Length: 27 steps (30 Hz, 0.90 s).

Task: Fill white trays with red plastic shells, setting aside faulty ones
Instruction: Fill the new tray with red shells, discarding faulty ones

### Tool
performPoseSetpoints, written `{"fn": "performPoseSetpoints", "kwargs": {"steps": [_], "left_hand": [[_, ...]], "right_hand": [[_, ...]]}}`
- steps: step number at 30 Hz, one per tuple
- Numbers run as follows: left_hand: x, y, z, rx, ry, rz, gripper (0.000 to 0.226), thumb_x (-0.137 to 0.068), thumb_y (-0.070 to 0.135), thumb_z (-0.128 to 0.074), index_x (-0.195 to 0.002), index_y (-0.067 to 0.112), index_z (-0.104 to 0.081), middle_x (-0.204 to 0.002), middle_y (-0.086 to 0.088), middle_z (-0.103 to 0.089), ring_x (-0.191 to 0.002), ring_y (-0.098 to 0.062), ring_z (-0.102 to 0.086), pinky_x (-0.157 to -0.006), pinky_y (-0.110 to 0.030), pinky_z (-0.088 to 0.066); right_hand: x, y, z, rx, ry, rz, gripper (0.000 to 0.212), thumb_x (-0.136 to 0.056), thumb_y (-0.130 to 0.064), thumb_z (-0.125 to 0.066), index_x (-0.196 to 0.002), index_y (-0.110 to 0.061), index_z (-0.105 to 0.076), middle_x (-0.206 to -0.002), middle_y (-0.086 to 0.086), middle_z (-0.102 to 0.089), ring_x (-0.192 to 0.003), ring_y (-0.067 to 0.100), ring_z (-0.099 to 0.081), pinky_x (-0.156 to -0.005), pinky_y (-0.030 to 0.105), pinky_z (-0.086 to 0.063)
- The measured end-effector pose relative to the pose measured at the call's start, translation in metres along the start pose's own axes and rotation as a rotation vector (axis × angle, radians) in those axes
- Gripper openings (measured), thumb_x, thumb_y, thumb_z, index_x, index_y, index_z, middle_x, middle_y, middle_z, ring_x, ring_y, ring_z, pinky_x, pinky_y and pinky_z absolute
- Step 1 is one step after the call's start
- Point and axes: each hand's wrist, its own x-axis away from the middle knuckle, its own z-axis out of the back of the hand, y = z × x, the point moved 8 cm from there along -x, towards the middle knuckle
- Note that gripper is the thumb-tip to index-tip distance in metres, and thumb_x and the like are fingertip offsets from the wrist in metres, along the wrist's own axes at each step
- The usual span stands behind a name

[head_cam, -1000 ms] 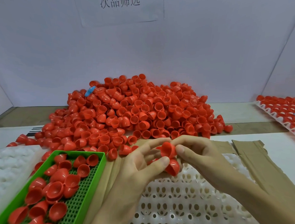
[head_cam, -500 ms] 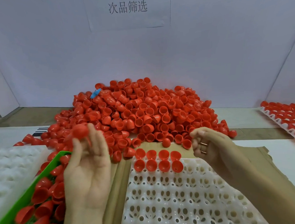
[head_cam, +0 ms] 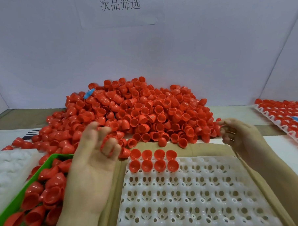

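Now L hand (head_cam: 92,166) palm-up by green bin (head_cam: 23,191), fingers (head_cam: 110,147) half-curled, blurred; grip can't tell. R hand (head_cam: 238,136) loosely curled, empty, at shell pile (head_cam: 144,113) edge. Eight shells (head_cam: 160,165) in white tray (head_cam: 199,196).

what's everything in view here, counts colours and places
loose red plastic shells: big pile, red, centre back
white perforated plastic tray: one, white, front centre
seated red shells: eight, red, tray's far left corner
green plastic basket: one, green, front left, holds red shells
brown cardboard sheet: one, brown, under tray
shell-filled white tray: one, white, far right
moulded white tray: one, white, left edge
printed paper sign: one, white, back wall
left hand: one, beside basket, blurred
right hand: one, pile's right edge
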Motion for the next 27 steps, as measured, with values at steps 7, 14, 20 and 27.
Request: {"fn": "performPoseSetpoints", "kwargs": {"steps": [7, 14, 20, 27], "left_hand": [[-0.027, -0.058, -0.121, -1.077, -0.435, -0.003, 0.011, -0.091, 0.031, -0.072, -0.100, 0.036, -0.075, -0.091, 0.017, -0.074, -0.086, 0.000, -0.070, -0.079, -0.021, -0.057], [-0.087, -0.125, -0.174, -1.812, -0.552, -0.289, 0.053, -0.095, 0.020, -0.065, -0.144, 0.029, -0.048, -0.142, -0.005, -0.044, -0.109, -0.029, -0.064, -0.081, -0.041, -0.055], [-0.114, -0.144, -0.177, -1.865, -0.533, -0.430, 0.025, -0.097, 0.019, -0.061, -0.119, 0.028, -0.069, -0.125, -0.001, -0.058, -0.103, -0.026, -0.066, -0.069, -0.033, -0.043], [-0.119, -0.136, -0.163, -1.543, -0.381, -0.334, 0.012, -0.087, 0.034, -0.077, -0.091, 0.026, -0.069, -0.102, 0.009, -0.056, -0.093, -0.014, -0.060, -0.071, -0.028, -0.042]], "right_hand": [[0.009, 0.008, -0.015, 0.548, -0.106, 0.194, 0.026, -0.098, -0.013, -0.059, -0.082, -0.022, -0.076, -0.067, 0.001, -0.065, -0.054, 0.009, -0.051, -0.051, 0.017, -0.044], [0.021, 0.020, -0.040, 1.059, -0.252, 0.330, 0.026, -0.097, -0.023, -0.061, -0.081, -0.044, -0.065, -0.085, -0.030, -0.065, -0.073, 0.001, -0.062, -0.061, 0.016, -0.045], [0.023, 0.017, -0.040, 1.019, -0.249, 0.354, 0.025, -0.097, -0.022, -0.061, -0.083, -0.041, -0.067, -0.081, -0.026, -0.066, -0.068, 0.002, -0.061, -0.063, 0.011, -0.044], [0.022, 0.015, -0.037, 0.964, -0.232, 0.357, 0.022, -0.097, -0.021, -0.062, -0.083, -0.036, -0.069, -0.076, -0.020, -0.066, -0.063, 0.008, -0.060, -0.060, 0.013, -0.044]]}}
